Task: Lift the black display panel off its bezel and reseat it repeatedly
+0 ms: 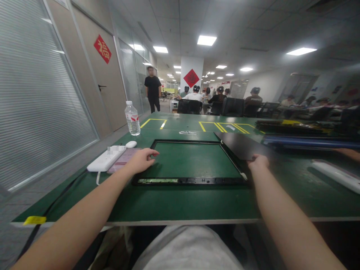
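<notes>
A black rectangular frame [212, 181] lies flat on the green table, with a strip of green circuit board [158, 181] along its near left edge. My left hand [143, 160] is closed over the frame's left side, fingers curled across the rail. A thin dark flat panel [239, 145] is tilted up at the frame's right side. Its near right edge is pinched in my right hand [258, 162]. Small pale pieces [243, 175] show at the corners of the frame's right rail.
Left of the frame are a white power strip [107, 158], a phone-like flat object [123, 160], a white mouse [131, 144] and a water bottle [132, 119]. On the right lie a blue roll-like object [303, 143], a white bar [336, 175] and another person's arm [348, 153].
</notes>
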`<state>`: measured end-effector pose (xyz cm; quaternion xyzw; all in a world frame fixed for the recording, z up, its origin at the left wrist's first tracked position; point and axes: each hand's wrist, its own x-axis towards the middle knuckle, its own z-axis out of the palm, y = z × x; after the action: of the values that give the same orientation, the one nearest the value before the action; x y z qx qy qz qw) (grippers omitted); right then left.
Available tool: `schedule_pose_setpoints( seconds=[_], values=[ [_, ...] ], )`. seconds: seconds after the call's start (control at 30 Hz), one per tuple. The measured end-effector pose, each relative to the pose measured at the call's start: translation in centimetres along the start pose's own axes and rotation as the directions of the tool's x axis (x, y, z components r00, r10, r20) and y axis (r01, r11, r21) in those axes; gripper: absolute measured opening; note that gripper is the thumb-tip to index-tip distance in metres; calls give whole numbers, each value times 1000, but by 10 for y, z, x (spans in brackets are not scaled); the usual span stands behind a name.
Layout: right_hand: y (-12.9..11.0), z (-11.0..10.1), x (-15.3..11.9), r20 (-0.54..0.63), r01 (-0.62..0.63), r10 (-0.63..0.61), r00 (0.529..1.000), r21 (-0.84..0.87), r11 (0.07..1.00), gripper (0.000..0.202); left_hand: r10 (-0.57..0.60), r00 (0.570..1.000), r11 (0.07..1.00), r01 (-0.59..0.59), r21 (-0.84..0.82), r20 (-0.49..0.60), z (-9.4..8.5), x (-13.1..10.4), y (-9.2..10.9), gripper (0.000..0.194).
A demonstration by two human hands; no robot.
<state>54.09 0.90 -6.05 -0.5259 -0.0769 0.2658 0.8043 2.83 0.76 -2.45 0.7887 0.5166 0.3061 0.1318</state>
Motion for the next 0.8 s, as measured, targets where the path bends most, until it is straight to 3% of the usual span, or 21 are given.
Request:
schedule_pose_setpoints(
  seconds=[0.13, 0.33, 0.5, 0.63, 0.8],
  values=[
    [1, 0, 2, -5, -19, 19, 1000, -7, 1000, 24, 32, 999, 999, -32, 29, -3, 1, 0, -1, 39],
    [8, -2, 14, -111, -113, 115, 987, 22, 993, 25, 52, 998, 998, -52, 29, 23, 1, 0, -2, 41],
    [8, -2, 16, -89, -102, 103, 991, 17, 995, 25, 54, 998, 998, -55, 20, 24, 1, -1, -1, 41],
    [4, 1, 9, -105, -158, 168, 980, 92, 983, 26, 43, 998, 998, -45, 44, 41, 1, 0, -2, 42],
    [-1, 5, 1, -14, -145, 151, 988, 211, 967, 24, 34, 997, 996, -39, 86, 65, 1, 0, -2, 45]
  ],
)
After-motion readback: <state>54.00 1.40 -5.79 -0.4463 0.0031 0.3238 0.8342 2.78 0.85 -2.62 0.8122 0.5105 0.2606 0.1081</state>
